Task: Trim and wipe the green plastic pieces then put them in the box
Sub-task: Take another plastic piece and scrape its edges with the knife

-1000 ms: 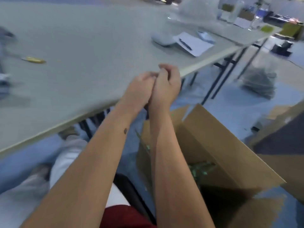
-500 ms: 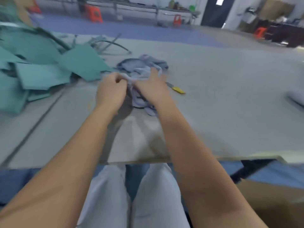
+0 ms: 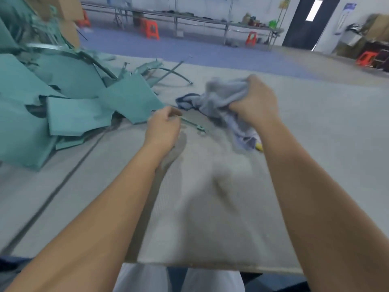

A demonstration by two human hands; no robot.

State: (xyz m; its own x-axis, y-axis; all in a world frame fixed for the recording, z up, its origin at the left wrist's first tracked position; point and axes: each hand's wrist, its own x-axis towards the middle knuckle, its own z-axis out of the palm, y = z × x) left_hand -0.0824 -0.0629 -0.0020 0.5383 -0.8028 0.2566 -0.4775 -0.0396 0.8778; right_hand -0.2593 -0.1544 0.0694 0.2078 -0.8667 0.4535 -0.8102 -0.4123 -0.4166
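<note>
— Biggest first?
— Grey desk (image 3: 315, 144), then heaped green plastic pieces (image 3: 73, 114) at far left.
— Next down?
— Grey cloth (image 3: 223, 100), bunched, lifted off the desk, right hand (image 3: 254, 104) with grip clamped round it.
— Left hand (image 3: 164, 127)?
— Grip pinched together on a thin green strip (image 3: 192, 124) (far end resting on the desk, below the cloth).
— Smallest?
— Yellow bit (image 3: 259, 146) peeking under the cloth; blurred.

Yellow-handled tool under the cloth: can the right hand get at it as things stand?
Probably not directly. The right hand is shut on the grey cloth, which hangs over the yellow-handled tool, so only its tip shows. The hand would need to drop or shift the cloth first.
</note>
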